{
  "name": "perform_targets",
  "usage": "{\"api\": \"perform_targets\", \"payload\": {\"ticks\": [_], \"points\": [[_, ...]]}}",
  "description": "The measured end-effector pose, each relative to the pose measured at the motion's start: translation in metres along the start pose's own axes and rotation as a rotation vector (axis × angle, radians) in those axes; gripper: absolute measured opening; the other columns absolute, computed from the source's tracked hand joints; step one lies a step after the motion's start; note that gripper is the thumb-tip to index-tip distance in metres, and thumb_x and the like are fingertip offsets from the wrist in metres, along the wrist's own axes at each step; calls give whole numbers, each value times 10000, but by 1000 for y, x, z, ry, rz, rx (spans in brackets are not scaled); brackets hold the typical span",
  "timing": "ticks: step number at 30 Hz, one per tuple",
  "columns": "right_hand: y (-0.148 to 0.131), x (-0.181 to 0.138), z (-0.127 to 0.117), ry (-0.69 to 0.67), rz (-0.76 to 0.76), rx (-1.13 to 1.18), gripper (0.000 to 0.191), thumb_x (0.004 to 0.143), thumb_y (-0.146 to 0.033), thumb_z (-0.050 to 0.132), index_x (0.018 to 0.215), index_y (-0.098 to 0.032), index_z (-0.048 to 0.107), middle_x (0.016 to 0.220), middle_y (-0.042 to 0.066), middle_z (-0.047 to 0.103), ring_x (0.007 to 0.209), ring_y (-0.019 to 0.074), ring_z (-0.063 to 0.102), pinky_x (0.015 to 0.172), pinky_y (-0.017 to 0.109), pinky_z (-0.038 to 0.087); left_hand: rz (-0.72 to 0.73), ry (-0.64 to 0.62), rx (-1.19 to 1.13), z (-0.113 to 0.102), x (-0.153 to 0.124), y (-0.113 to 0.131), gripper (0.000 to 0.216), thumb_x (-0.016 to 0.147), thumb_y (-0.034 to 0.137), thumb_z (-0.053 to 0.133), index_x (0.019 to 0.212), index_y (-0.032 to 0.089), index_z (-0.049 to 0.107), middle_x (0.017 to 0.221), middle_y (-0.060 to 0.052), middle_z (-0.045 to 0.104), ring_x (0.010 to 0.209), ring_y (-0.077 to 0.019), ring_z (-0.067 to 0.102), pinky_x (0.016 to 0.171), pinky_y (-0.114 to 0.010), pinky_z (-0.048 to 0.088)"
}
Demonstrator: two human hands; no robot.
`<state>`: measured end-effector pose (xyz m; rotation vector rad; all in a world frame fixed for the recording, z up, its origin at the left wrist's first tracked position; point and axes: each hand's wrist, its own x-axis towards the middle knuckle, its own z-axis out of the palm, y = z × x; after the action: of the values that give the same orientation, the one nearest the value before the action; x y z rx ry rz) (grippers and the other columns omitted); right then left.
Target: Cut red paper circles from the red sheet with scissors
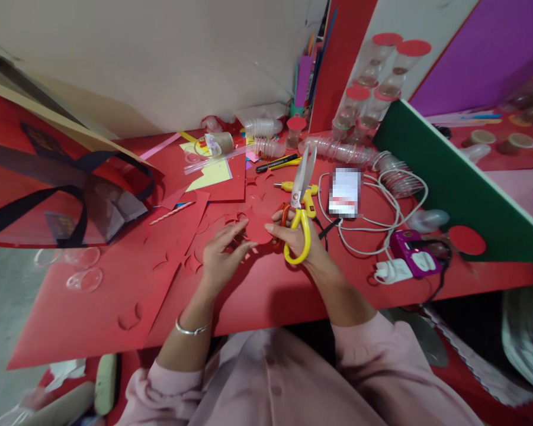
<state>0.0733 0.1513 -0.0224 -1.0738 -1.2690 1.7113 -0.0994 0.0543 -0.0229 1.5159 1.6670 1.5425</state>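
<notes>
The red counter (257, 296) spreads across the view, with a red bag (62, 177) with dark straps at its left end and a green panel (453, 183) standing at its right. Stacked clear cups (337, 149) lie in rows along the back. Red sheets (238, 168) lie left of centre, one beneath yellow paper (215, 176). The right hand (298, 238) grasps the scissors (298, 195), one handle yellow and one orange-red, blades pointing away and slightly parted; its thumb and fingers also pinch a red disc (257, 229). The left hand (224, 251) is loosely curved, fingers and thumb apart at the disc's left edge; whether it touches the disc I cannot tell. The disc is held between the hands, above the counter's middle. Right of them lie a white cable (364, 254), a purple power block (411, 251) and a phone (345, 192), its screen blurred. Just beyond the right hand is a yellow glue gun (310, 204), with a black marker (276, 163) behind. Curved red scraps (194, 263) lie beside the left hand.
</notes>
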Motion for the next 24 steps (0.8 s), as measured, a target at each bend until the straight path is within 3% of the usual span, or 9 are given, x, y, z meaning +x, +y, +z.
{"api": "perform_targets", "payload": {"ticks": [8, 15, 19, 24], "points": [[2, 0, 1, 29, 26, 51, 430, 632, -410, 912, 875, -211, 619, 623, -49, 611, 490, 144, 591, 467, 272, 489, -1, 46, 7, 2, -4, -4, 377, 853, 303, 826, 1219, 223, 785, 932, -48, 775, 745, -133, 692, 731, -265, 583], [1, -1, 2, -30, 6, 34, 417, 652, -423, 911, 844, -213, 605, 619, -43, 604, 518, 149, 594, 510, 287, 499, -181, 0, -206, 17, -10, 0, 563, 843, 344, 828, 1368, 211, 674, 824, 5, 692, 593, -90, 631, 576, -213, 563], [2, -5, 3, -126, 41, -3, 379, 681, -407, 894, 817, -210, 600, 615, -48, 581, 512, 145, 565, 507, 290, 478, -221, 1, -239, 17, -10, -2, 478, 900, 335, 766, 1351, 200, 682, 719, 40, 640, 560, -85, 630, 549, -193, 539], [2, -3, 0, -114, -14, -80, 333, 671, -376, 891, 830, -196, 661, 693, -28, 614, 614, 148, 579, 593, 292, 483, -228, -85, -249, 11, -8, 2, 411, 935, 324, 726, 1326, 197, 716, 666, 46, 628, 529, -81, 617, 562, -201, 542]]}}
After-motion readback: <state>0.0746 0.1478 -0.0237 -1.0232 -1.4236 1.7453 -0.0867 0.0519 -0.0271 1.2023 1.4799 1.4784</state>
